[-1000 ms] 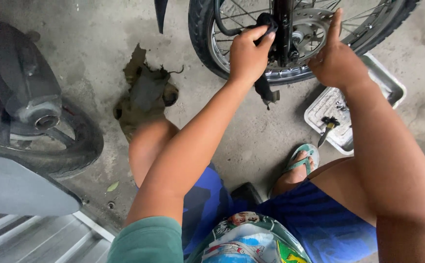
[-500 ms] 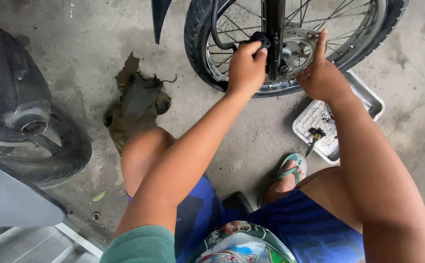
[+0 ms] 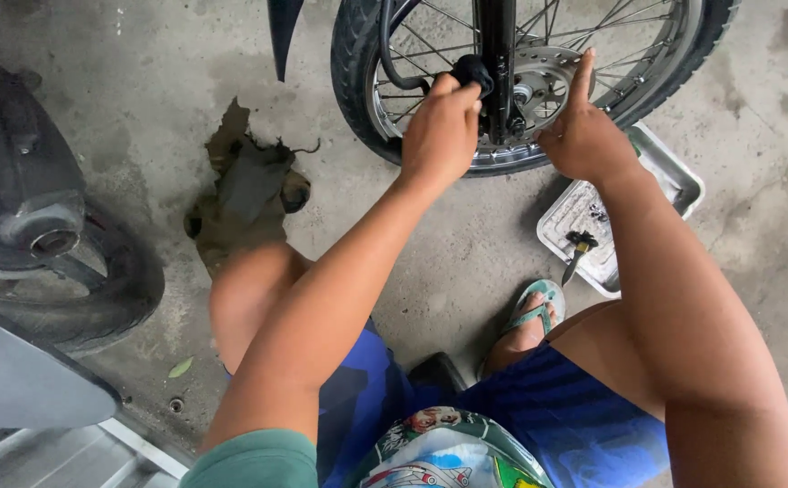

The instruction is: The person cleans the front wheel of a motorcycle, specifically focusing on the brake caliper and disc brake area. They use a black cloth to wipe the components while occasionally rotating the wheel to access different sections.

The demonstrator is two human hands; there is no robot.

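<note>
Your left hand (image 3: 441, 131) is clamped on the black part (image 3: 473, 70) beside the fork (image 3: 499, 63) at the wheel (image 3: 538, 81) hub; your right hand (image 3: 582, 136) rests flat vs. the spokes, fingers up, gripping nothing. Hands sit apart, one each side of the fork; metal tray (image 3: 674, 176) w/ small tool (image 3: 580, 248) lies on the floor just right of the wheel, near your sandal (image 3: 538, 303).

A motorcycle repair spot: stained, cracked grey concrete floor (image 3: 502, 262), black spoked motorcycle wheel (image 3: 538, 81) at top, dented metal parts tray (image 3: 674, 176) right, second tyre (image 3: 78, 307) left
</note>
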